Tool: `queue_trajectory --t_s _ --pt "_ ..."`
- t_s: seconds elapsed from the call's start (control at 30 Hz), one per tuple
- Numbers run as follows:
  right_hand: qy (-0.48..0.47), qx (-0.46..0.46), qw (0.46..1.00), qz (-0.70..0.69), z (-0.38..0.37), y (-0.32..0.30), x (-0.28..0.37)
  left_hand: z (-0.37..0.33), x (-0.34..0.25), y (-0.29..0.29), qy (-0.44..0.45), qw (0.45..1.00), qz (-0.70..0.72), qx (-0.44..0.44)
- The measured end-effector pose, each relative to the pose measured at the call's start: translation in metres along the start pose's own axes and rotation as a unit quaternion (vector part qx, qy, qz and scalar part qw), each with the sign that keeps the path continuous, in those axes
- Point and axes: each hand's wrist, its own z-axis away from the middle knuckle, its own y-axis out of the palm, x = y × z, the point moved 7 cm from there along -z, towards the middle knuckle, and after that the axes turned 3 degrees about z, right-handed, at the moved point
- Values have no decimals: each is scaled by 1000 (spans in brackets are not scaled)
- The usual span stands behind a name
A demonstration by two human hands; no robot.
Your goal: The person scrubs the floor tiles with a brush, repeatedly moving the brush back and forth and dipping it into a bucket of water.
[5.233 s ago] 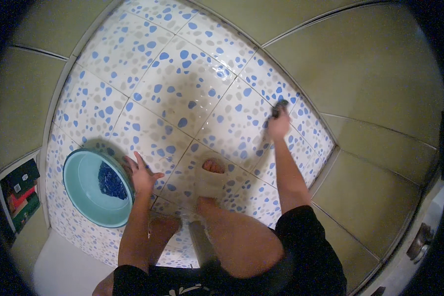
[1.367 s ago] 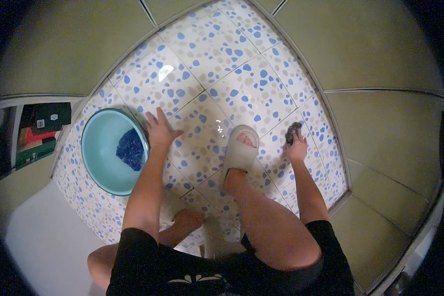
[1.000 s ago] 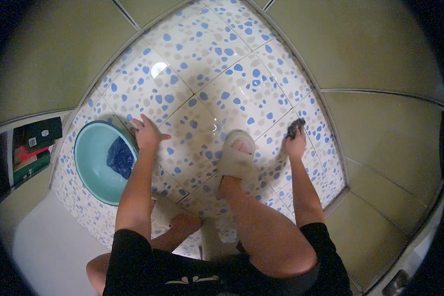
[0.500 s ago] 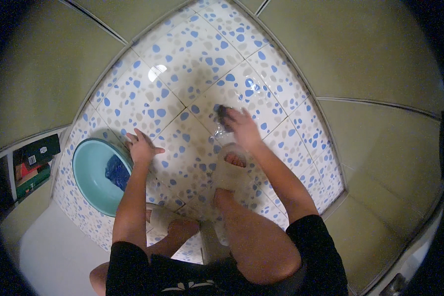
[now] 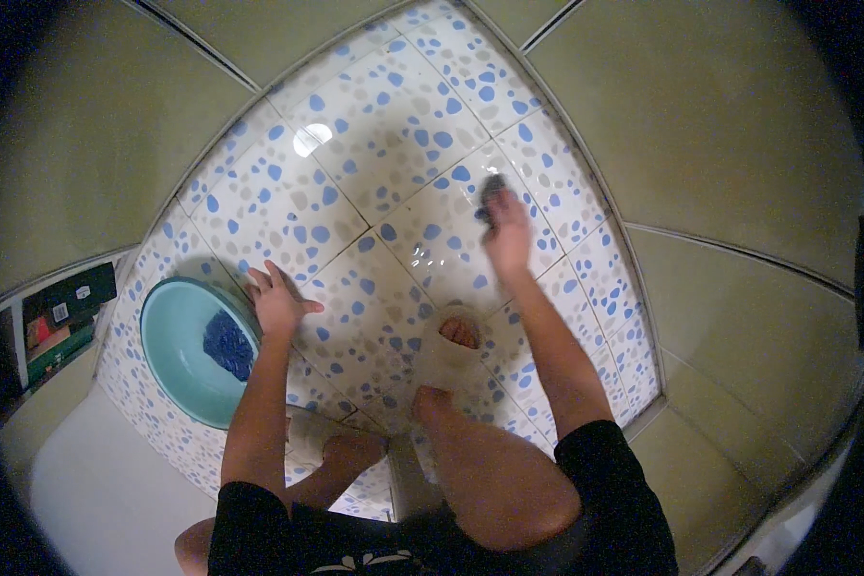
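Note:
I am crouched over a wet floor of white tiles (image 5: 384,144) with blue and grey spots. My right hand (image 5: 506,230) reaches forward and presses a small dark scrubbing pad (image 5: 491,190) onto a tile. My left hand (image 5: 278,300) lies flat on the floor with its fingers spread, right beside the rim of a light-blue basin (image 5: 173,336). A dark blue cloth (image 5: 228,344) lies inside the basin. My foot in a pale slipper (image 5: 451,344) stands between my two arms.
Plain greenish walls (image 5: 720,125) enclose the tiled floor at the top and right. At the far left stands a low shelf with several small items (image 5: 58,322). My bent knees and black shorts (image 5: 605,499) fill the bottom.
My right hand with the pad has swept from the right edge of the floor toward the middle and then farther forward. My left hand stays planted by the basin.

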Motion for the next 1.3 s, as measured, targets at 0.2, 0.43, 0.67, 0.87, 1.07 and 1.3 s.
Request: queue_trajectory --t_s 0.2,0.43,0.67,0.87,1.07,1.3 --pt "-205 111 971 -54 24 47 83 3 -4 -2 -7 1000 19 11" --pt "84 -34 992 90 -25 -42 -95 7 -5 -6 -4 999 41 18" --pt "151 -54 985 62 -32 -22 -69 7 -2 -9 -1 999 31 7" --pt "-233 52 971 16 4 59 108 4 -11 -6 -11 999 35 19" --pt "-176 65 982 15 -26 52 60 4 -25 -7 -5 999 27 28" --pt "108 -55 986 118 -67 -48 -121 2 -11 -6 -14 1000 2 21"
